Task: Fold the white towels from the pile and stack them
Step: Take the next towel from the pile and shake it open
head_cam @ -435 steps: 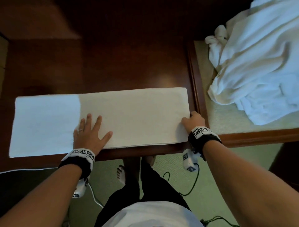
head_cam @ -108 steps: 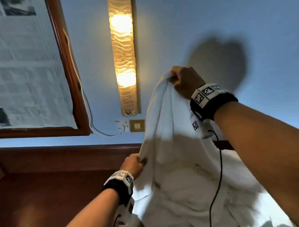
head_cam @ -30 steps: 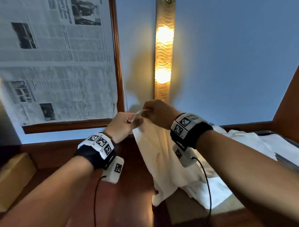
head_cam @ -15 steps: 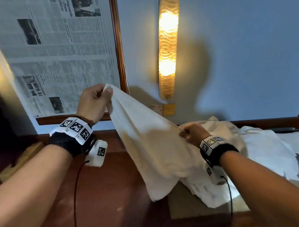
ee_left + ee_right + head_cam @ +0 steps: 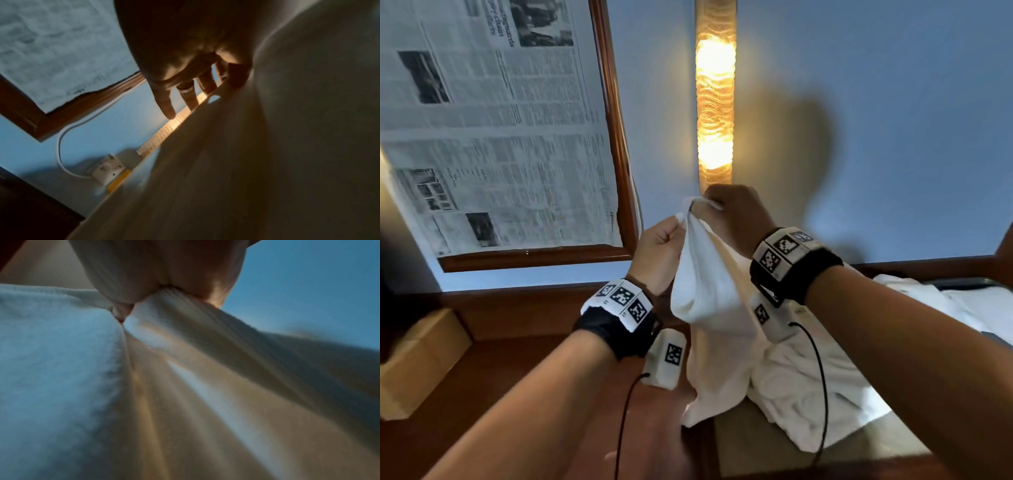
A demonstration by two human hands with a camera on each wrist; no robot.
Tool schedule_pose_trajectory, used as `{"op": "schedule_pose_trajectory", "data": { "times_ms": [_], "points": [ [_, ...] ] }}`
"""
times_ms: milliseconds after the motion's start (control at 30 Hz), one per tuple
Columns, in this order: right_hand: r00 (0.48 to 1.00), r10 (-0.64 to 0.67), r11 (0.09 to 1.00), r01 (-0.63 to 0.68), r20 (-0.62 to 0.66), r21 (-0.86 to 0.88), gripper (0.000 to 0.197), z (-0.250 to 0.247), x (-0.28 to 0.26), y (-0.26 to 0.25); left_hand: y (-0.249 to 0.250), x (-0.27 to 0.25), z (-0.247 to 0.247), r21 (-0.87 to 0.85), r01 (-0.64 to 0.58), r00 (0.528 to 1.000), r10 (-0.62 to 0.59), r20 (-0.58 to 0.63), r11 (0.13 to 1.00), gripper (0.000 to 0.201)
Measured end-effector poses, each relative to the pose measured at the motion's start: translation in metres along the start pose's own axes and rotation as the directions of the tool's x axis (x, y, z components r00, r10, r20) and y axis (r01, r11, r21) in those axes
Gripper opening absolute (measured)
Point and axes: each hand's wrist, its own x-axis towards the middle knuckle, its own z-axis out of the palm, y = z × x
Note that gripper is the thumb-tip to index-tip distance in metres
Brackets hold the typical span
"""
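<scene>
A white towel point(image 5: 714, 315) hangs in the air in front of me, its lower end trailing down to the desk edge. My left hand point(image 5: 662, 245) pinches its top edge on the left, and my right hand point(image 5: 732, 214) grips the same edge just beside it, the two hands almost touching. In the left wrist view the left hand point(image 5: 232, 76) pinches the towel point(image 5: 267, 146) between thumb and forefinger while the other fingers point(image 5: 164, 100) stick out straight. The right wrist view shows the towel point(image 5: 185, 353) bunched into my fist. The pile of white towels point(image 5: 842, 387) lies low at the right.
A dark wooden desk point(image 5: 517, 377) spans the bottom, with a cardboard box point(image 5: 417, 359) at its left. On the blue wall hang a lit lamp point(image 5: 715, 102) and a wood-framed newspaper point(image 5: 482, 120). A wall socket point(image 5: 107, 168) sits under the lamp.
Half a second ago my hands were spread apart, left high and right low on the towel. Now the right hand has come up beside the left at the top edge.
</scene>
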Motion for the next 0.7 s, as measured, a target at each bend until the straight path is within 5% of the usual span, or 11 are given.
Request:
{"op": "schedule_pose_trajectory", "data": {
  "times_ms": [100, 267, 400, 467, 567, 700],
  "points": [
    [0.998, -0.025, 0.998, 0.029, 0.066, -0.059, 0.045, -0.004, -0.016, 0.007, 0.001, 0.000, 0.004, -0.137, 0.023, 0.999, -0.028, -0.040, 0.990, 0.015],
    [0.978, -0.006, 0.979, 0.047, 0.208, -0.196, 0.051, -0.001, -0.060, 0.065, 0.004, 0.001, -0.014, -0.150, 0.035, 0.998, -0.044, -0.054, 0.988, 0.032],
    [0.913, 0.345, 0.914, -0.275, 0.216, -0.299, 0.039, -0.015, -0.101, 0.150, 0.012, -0.004, -0.037, -0.264, 0.089, 0.989, -0.117, -0.093, 0.960, 0.031],
    [0.910, 0.389, 0.909, -0.354, 0.145, -0.218, 0.039, -0.019, -0.104, 0.151, 0.012, -0.007, -0.042, -0.264, 0.094, 0.989, -0.120, -0.083, 0.960, 0.031],
    [0.960, 0.264, 0.963, -0.257, 0.089, -0.085, 0.031, -0.017, -0.078, 0.099, 0.010, -0.012, -0.035, -0.206, 0.060, 0.994, -0.077, -0.073, 0.977, 0.025],
    [0.994, -0.057, 0.997, 0.062, 0.098, -0.039, 0.016, -0.009, -0.037, 0.012, 0.021, -0.022, -0.020, -0.207, 0.039, 0.997, -0.053, -0.060, 0.978, 0.021]
  ]
}}
